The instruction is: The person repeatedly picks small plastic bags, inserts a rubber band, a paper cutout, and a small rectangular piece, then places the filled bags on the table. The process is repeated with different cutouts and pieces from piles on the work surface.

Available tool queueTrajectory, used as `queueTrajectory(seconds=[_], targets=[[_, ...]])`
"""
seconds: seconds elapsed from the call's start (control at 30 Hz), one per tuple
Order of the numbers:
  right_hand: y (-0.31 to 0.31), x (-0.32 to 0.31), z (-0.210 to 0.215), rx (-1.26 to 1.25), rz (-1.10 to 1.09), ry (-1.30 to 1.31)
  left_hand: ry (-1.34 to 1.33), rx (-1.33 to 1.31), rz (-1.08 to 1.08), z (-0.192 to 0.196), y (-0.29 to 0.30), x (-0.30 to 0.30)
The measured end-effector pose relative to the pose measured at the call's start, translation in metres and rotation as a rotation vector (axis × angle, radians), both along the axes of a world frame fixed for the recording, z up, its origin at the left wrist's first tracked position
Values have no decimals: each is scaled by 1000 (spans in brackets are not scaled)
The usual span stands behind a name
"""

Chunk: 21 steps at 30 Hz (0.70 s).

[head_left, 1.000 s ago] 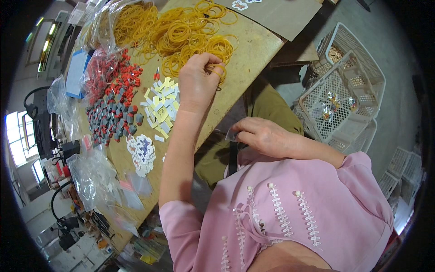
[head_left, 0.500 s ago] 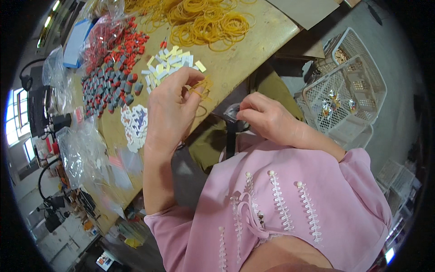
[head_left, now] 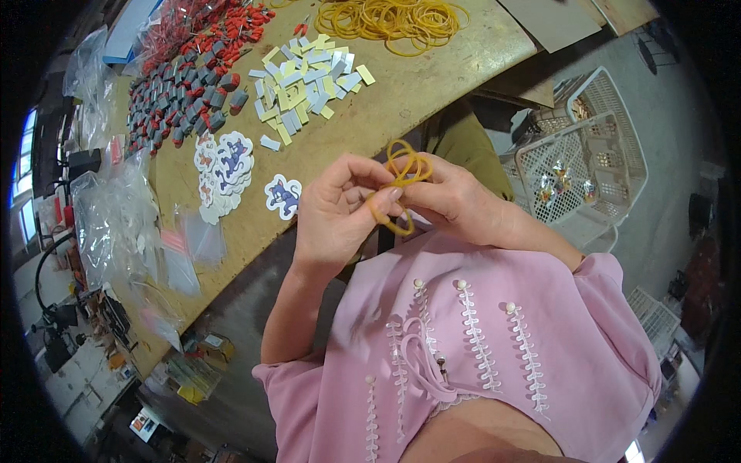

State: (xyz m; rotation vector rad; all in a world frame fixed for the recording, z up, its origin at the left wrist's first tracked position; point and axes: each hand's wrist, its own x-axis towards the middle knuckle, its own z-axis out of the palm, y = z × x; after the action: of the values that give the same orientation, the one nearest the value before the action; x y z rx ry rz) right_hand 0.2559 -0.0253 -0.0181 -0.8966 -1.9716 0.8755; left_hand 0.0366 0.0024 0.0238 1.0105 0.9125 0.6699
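Left hand [head_left: 340, 207] pinches yellow rubber bands [head_left: 403, 182] just off worktop [head_left: 432, 92] near edge; long axis oblique to edge, loops pointing toward worktop and shirt [head_left: 494, 309]. Right hand [head_left: 451, 194] against bands, pinch hidden, can't tell. Cat cutout [head_left: 283, 197] near that edge; yellow-and-pale pieces [head_left: 309, 81] beyond.

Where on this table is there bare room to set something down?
The widest bare strip of tabletop lies between the yellow and bluish pieces, the piled rubber bands and the right edge. A smaller gap separates those pieces from the lone sticker. Left is crowded: gray-red parts, clear bags.
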Motion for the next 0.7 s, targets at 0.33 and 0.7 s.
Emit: queueTrajectory(seconds=[0.33, 0.7], targets=[[-1, -3, -17, -83, 91, -31, -109, -110, 54, 19, -11, -7], [-5, -1, -19, 13, 128, -23, 499, 275, 15, 2, -11, 2]])
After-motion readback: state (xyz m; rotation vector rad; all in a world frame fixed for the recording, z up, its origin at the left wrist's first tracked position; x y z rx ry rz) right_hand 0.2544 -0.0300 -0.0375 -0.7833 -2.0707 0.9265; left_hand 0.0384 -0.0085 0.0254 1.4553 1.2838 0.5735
